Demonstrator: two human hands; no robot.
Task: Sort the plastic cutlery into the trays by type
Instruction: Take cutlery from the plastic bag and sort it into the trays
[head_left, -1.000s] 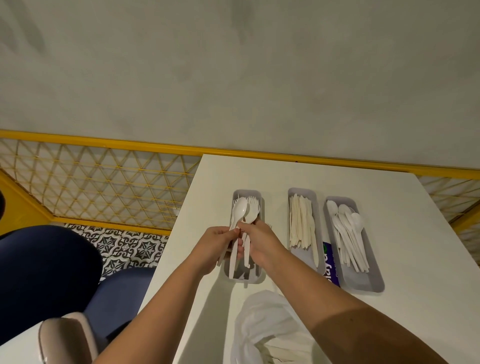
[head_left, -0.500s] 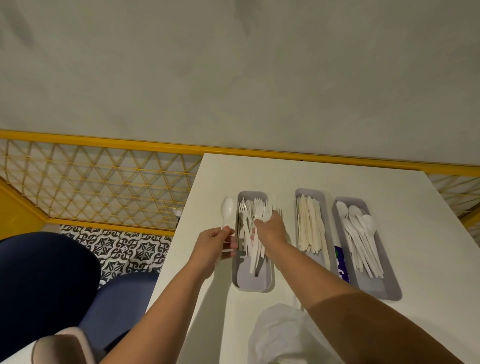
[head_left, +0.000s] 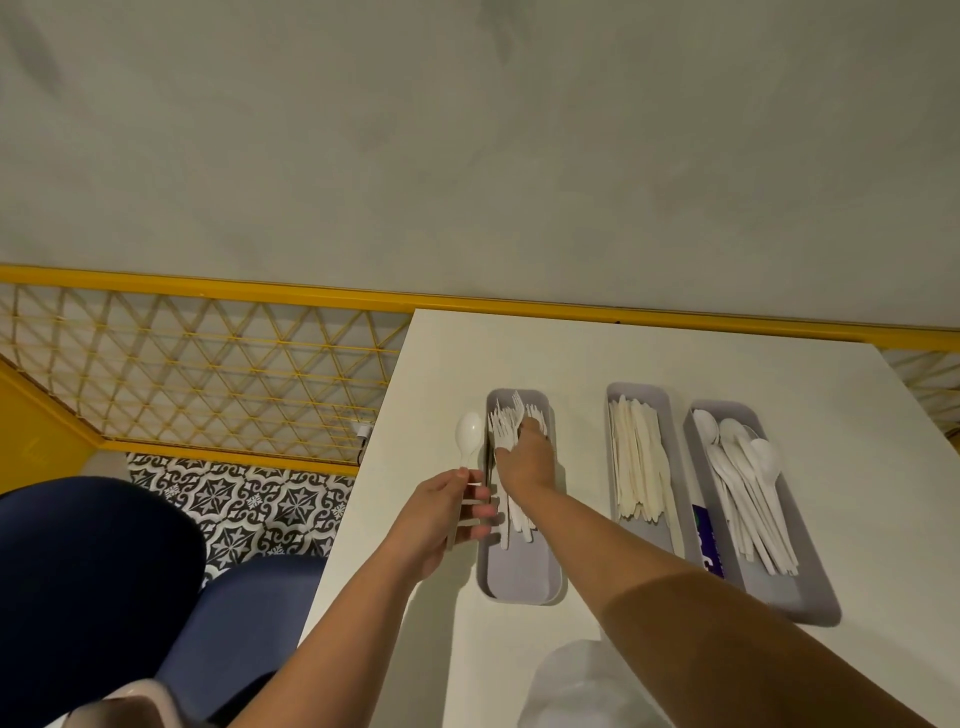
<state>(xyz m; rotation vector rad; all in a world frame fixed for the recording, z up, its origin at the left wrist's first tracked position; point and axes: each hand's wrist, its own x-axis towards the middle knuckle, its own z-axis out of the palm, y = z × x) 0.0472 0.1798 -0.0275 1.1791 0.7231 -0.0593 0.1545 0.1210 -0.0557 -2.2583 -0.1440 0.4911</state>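
Three long grey plastic trays lie side by side on the white table: fork tray at left with white plastic forks, knife tray in the middle with cream plastic knives, spoon tray at right with a pile of white spoons. The left grip pinches one white plastic spoon by the handle, bowl away from the person, just beside the fork tray's left wall, outside it. The right grip is down inside the fork tray, fingers on the fork heads; cannot tell if it pinches them or only rests there. Likely step: forks going in, held spoon next. Risks: the spoon hangs next to the wrong tray and the spoon tray is well apart, past the right arm, so a lazy drop lands it among forks. Crossing over could snag the right forearm or knock the knives. Lifting the right grip carelessly could drag tangled tines out onto the table.
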